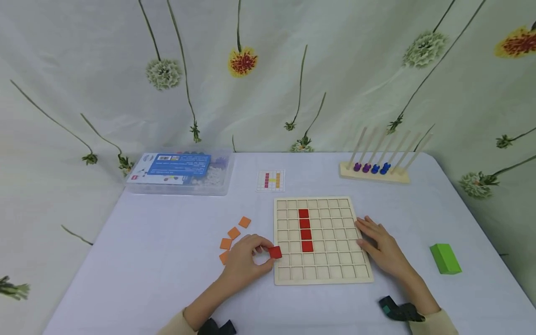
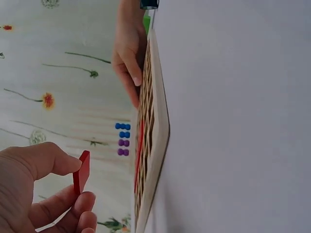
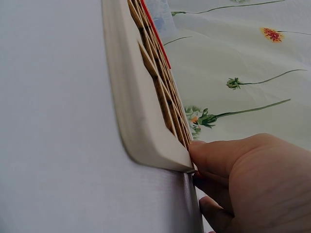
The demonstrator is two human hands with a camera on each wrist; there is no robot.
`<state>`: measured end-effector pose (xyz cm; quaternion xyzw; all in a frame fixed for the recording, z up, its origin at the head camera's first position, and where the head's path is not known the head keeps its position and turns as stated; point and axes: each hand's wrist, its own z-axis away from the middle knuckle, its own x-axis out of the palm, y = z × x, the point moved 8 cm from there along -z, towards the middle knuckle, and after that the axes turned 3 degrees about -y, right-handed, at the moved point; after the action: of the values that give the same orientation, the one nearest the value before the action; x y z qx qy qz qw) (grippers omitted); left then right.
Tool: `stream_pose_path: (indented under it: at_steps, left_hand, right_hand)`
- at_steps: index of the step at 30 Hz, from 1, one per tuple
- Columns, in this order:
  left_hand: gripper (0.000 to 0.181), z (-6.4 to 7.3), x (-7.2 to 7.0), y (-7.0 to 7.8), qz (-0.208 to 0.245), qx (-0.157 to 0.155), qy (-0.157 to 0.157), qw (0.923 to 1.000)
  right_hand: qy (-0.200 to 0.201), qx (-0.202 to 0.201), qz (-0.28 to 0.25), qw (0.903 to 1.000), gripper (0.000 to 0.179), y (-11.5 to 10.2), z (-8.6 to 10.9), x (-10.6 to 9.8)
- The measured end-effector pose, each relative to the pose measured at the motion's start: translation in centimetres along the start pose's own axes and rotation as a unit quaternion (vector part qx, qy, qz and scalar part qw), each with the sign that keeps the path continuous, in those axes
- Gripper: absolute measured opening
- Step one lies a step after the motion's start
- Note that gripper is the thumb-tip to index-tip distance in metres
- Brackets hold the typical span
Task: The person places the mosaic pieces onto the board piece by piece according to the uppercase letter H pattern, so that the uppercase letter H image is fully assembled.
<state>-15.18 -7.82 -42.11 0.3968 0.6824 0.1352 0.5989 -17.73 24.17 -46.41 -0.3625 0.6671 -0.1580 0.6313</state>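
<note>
My left hand [image 1: 246, 258] pinches a red square tile [image 1: 275, 252] between thumb and fingers, just over the left edge of a pale wooden grid board [image 1: 335, 275]. In the left wrist view the tile [image 2: 83, 172] is tilted and held in the air. Several red tiles [image 1: 305, 223] fill a vertical column of the grid. At the board's right edge rests my right hand [image 1: 383, 249], its fingers extended. The right wrist view shows its thumb [image 3: 214, 154] against the board's side near a corner. Several orange tiles [image 1: 234, 233] lie beside the left hand, one partly hidden by it.
Behind the board lies a small pattern card [image 1: 271, 180]. A clear plastic box [image 1: 217, 179] with a blue label stands back left. Back right is a wooden peg rack [image 1: 374, 174] with purple and blue beads. A green block [image 1: 445, 258] sits at the right.
</note>
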Motion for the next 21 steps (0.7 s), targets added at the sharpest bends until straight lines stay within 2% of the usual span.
stream_pose_path:
  at_steps: [7,13,17,21]
  left_hand:
    - [0.024,-2.0,2.6,2.6,0.016,0.030,-0.044,0.9984]
    - [0.020,-2.6,5.0,3.3,0.016,0.039,-0.084,0.9955]
    - [0.019,-2.8,5.9,3.5,0.013,0.046,-0.095,0.9944]
    - [0.018,-3.0,6.6,3.5,0.011,0.034,-0.113,0.9930]
  right_hand:
    - [0.000,-0.003,0.000,1.0000,0.049,-0.1,0.0,0.0]
    - [0.002,-0.004,0.000,1.0000,0.048,-0.1,0.0,0.0]
    - [0.001,-0.002,0.001,1.0000,0.048,-0.1,0.0,0.0]
    - [0.001,0.001,0.002,1.0000,0.049,0.0,-0.1,0.0]
